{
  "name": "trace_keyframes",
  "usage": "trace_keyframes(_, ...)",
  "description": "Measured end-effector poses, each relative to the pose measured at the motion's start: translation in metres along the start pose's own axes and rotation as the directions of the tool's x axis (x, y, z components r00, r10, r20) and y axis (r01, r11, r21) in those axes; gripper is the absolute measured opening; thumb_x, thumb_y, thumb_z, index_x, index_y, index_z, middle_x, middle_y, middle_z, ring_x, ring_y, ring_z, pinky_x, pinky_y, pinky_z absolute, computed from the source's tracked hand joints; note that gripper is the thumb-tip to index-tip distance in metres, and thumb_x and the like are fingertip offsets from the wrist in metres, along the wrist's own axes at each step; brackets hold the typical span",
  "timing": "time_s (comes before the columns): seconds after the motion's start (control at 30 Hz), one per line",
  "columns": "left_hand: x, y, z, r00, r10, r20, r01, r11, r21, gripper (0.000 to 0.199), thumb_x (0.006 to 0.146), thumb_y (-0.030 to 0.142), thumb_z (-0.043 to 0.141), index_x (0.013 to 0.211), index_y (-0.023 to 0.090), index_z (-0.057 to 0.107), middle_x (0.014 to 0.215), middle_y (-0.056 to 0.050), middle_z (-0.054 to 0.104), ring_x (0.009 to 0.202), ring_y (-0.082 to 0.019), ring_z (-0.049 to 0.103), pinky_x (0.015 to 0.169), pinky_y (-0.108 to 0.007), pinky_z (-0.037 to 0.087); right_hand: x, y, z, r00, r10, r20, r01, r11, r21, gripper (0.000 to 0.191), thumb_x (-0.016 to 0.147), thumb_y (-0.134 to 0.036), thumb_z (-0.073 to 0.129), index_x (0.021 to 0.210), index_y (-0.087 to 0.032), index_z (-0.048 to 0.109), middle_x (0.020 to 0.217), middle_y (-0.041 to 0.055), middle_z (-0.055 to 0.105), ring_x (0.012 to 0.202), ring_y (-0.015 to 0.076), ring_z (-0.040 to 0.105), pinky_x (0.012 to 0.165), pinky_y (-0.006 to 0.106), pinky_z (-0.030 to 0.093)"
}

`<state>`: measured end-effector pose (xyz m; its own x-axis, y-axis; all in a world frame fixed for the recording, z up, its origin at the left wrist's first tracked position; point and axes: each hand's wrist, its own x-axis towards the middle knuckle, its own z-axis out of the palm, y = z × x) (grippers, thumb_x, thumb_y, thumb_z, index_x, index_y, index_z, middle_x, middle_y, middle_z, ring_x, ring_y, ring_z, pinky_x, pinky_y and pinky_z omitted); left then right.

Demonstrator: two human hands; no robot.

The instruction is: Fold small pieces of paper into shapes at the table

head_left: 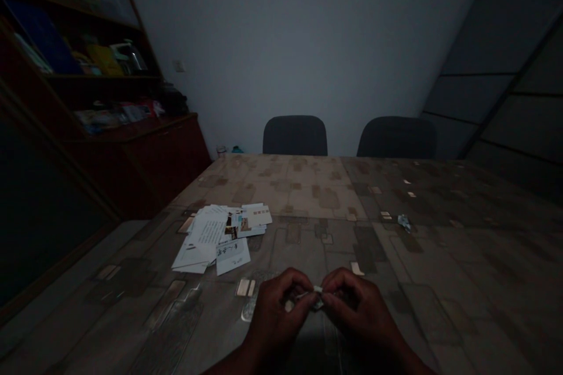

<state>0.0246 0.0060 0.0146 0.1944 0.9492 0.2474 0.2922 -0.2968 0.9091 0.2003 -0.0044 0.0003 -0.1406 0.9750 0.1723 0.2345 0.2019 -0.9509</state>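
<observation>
Over the near edge of the table, my left hand (281, 307) and my right hand (356, 307) meet with thumbs and forefingers pinched together. Between the fingertips is a small, pale folded piece of paper (317, 290), held from both sides. The fingers cover most of it, so its full shape is hidden. A loose pile of printed white paper sheets (206, 237) lies to the left, beyond my left hand. Farther off on the right rests a small crumpled or folded pale paper piece (403, 222), apart from both hands.
A patterned tablecloth (316, 252) covers the long table. Two dark chairs (294, 136) stand at its far side, before a plain wall (308, 41). To the left is a wooden cabinet (167, 158) with cluttered shelves. The room is dim.
</observation>
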Motion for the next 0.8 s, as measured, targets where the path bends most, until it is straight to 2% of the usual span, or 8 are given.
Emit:
trace_keyframes(0.17,-0.003,-0.007,0.003,0.994,-0.045,0.096,0.043,0.999,0.016,0.006,0.082,0.021,0.060,0.080,0.017,0.064,0.066,0.000,0.066,0.062,-0.015,0.061,0.058,-0.022,0.042,0.003,-0.002,-0.009,0.998,0.051,0.020,-0.047,0.984,-0.173,0.012,0.079,-0.029,0.058,0.073,-0.018,0.060,0.069,0.0011,0.060,0.067,0.0184,0.057,0.061,0.027,0.040)
trace_keyframes(0.33,-0.004,-0.013,0.003,0.982,-0.001,0.190,-0.057,0.953,0.298,0.010,0.080,0.012,0.063,0.077,0.019,0.069,0.074,-0.001,0.067,0.072,-0.017,0.060,0.068,-0.026,0.039,0.008,-0.004,-0.017,0.987,0.010,0.159,0.056,0.911,-0.409,0.013,0.083,-0.023,0.055,0.075,-0.018,0.064,0.075,0.0036,0.065,0.079,0.0214,0.057,0.075,0.034,0.039)
trace_keyframes(0.43,-0.003,-0.012,0.002,0.973,0.022,0.228,-0.115,0.907,0.404,0.011,0.078,0.009,0.064,0.077,0.019,0.068,0.073,0.000,0.066,0.075,-0.018,0.058,0.072,-0.029,0.038,0.009,0.001,-0.017,0.979,-0.008,0.202,0.111,0.858,-0.502,0.012,0.085,-0.019,0.055,0.078,-0.019,0.065,0.080,0.0036,0.066,0.084,0.0222,0.056,0.077,0.035,0.037)
trace_keyframes(0.63,-0.002,-0.012,-0.003,0.968,0.039,0.248,-0.170,0.831,0.529,0.007,0.081,0.014,0.065,0.076,0.020,0.065,0.081,-0.002,0.065,0.081,-0.020,0.055,0.073,-0.031,0.036,0.007,0.002,-0.013,0.980,0.008,0.201,0.127,0.753,-0.646,0.008,0.084,-0.018,0.059,0.081,-0.021,0.065,0.089,0.0031,0.061,0.089,0.0227,0.053,0.078,0.036,0.035)
trace_keyframes(0.8,0.002,-0.008,-0.002,0.970,0.010,0.244,-0.149,0.815,0.561,0.006,0.080,0.018,0.067,0.074,0.019,0.065,0.078,-0.002,0.065,0.080,-0.021,0.056,0.072,-0.032,0.034,0.006,0.001,-0.008,0.986,0.007,0.167,0.108,0.736,-0.669,0.007,0.086,-0.019,0.059,0.080,-0.022,0.063,0.087,0.0026,0.060,0.088,0.0229,0.053,0.079,0.037,0.033)
